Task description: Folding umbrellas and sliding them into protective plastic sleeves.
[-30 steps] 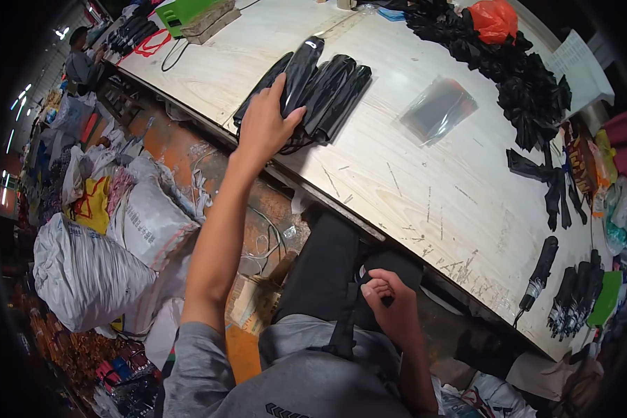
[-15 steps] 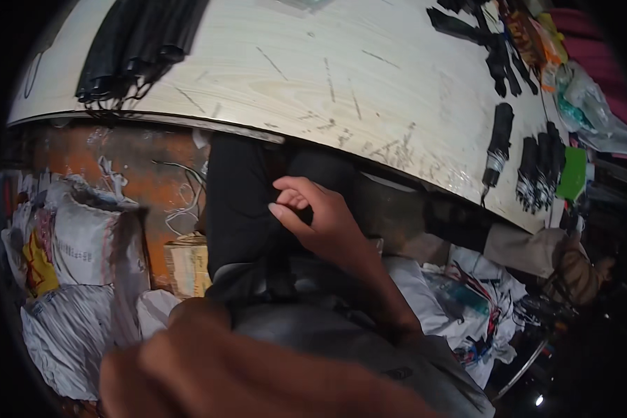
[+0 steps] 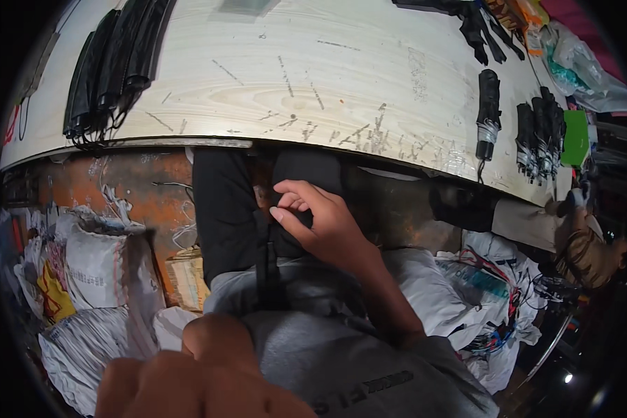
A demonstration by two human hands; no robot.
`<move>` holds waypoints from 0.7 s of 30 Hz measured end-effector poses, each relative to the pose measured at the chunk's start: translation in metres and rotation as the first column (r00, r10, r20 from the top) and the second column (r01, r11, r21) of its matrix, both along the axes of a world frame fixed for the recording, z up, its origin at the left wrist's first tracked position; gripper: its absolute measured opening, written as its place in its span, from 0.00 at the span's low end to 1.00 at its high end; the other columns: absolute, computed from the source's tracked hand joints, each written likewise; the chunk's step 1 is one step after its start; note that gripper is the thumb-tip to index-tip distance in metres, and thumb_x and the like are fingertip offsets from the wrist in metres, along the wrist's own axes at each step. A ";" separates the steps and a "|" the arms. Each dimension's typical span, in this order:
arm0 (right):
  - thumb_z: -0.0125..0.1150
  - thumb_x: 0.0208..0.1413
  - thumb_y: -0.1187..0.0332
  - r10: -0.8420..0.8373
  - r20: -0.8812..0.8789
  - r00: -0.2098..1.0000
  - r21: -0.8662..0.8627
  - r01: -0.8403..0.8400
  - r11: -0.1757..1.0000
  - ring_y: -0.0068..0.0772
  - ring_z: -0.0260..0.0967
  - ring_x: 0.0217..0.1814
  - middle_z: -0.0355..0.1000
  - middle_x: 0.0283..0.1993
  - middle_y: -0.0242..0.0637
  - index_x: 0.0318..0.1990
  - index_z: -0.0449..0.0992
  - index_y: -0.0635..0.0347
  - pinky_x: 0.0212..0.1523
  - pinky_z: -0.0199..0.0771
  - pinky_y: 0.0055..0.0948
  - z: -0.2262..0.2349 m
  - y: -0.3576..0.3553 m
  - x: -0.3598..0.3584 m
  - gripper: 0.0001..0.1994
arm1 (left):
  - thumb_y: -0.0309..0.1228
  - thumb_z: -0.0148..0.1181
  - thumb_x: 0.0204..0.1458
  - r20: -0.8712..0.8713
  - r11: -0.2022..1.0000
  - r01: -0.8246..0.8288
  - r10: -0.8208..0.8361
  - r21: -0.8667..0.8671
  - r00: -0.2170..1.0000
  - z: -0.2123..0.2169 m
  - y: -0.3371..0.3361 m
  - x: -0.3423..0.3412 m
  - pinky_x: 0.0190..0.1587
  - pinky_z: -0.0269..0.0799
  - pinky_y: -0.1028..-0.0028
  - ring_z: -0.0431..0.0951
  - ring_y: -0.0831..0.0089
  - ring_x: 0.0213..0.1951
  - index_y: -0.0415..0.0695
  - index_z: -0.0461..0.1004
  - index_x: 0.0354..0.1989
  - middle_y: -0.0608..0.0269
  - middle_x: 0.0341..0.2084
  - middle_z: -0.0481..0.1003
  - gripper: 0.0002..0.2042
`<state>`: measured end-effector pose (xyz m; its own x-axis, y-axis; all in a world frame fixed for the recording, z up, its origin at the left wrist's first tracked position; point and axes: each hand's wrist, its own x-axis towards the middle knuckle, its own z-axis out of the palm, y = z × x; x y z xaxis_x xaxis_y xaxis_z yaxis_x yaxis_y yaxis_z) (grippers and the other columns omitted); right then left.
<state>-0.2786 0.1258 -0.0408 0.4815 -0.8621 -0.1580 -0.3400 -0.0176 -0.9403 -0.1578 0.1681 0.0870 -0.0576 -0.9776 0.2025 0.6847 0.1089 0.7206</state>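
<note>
My right hand [image 3: 312,214] hovers above my lap, in front of the table edge. Its fingers are loosely curled, the thumb stands apart from them, and nothing lies between. Large and close at the bottom left, my left hand [image 3: 202,369] is bent into a fist. Its fingertips are hidden, so whatever it may hold does not show. On the pale wooden table [image 3: 209,104] several folded black umbrellas [image 3: 118,63] lie side by side at the left. One more folded umbrella [image 3: 488,111] rests near the right edge, beside a small group of umbrellas [image 3: 538,132]. Neither hand touches them.
White sacks [image 3: 94,265] and a cardboard box [image 3: 187,277] stand on the floor at the left. Plastic bags with wires [image 3: 491,279] lie to my right. Another person's arm [image 3: 526,223] shows at the right table end, near a green packet [image 3: 575,138].
The view has turned, so the table's right side sits higher and its left edge lower in the picture. My left fist has shifted slightly down; my right hand keeps its pose.
</note>
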 end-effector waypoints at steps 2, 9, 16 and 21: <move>0.65 0.57 0.73 -0.012 -0.006 1.000 0.011 0.012 1.000 0.27 0.70 0.37 0.76 0.37 0.35 0.52 0.75 0.65 0.42 0.70 0.23 0.000 -0.001 -0.004 0.15 | 0.20 0.49 0.58 0.000 1.000 -0.005 0.005 0.020 1.000 -0.003 0.000 0.011 0.34 0.76 0.71 0.76 0.64 0.29 0.36 0.75 0.34 0.49 0.35 0.77 0.07; 0.64 0.57 0.74 -0.048 -0.005 0.999 0.012 0.048 0.999 0.26 0.71 0.37 0.77 0.37 0.35 0.52 0.75 0.66 0.42 0.70 0.23 -0.004 -0.004 -0.012 0.16 | 0.21 0.50 0.58 0.013 0.996 -0.051 0.050 0.072 0.999 -0.005 -0.006 -0.001 0.34 0.76 0.71 0.75 0.64 0.29 0.36 0.75 0.35 0.48 0.35 0.76 0.06; 0.63 0.58 0.74 -0.109 0.005 0.994 0.040 0.109 0.993 0.24 0.72 0.35 0.78 0.37 0.36 0.52 0.75 0.65 0.42 0.71 0.21 0.021 -0.031 -0.029 0.15 | 0.21 0.50 0.57 -0.018 0.983 -0.092 0.096 0.161 0.995 -0.018 -0.010 0.029 0.34 0.76 0.70 0.75 0.64 0.30 0.37 0.74 0.36 0.48 0.35 0.75 0.05; 0.54 0.61 0.79 -0.254 0.116 0.960 -0.199 0.273 0.941 0.25 0.72 0.34 0.76 0.37 0.36 0.56 0.71 0.68 0.40 0.73 0.22 0.048 -0.089 -0.070 0.16 | 0.22 0.51 0.57 -0.026 0.984 -0.114 0.118 0.140 0.993 -0.008 -0.049 0.001 0.34 0.76 0.70 0.75 0.64 0.30 0.37 0.74 0.37 0.47 0.36 0.75 0.05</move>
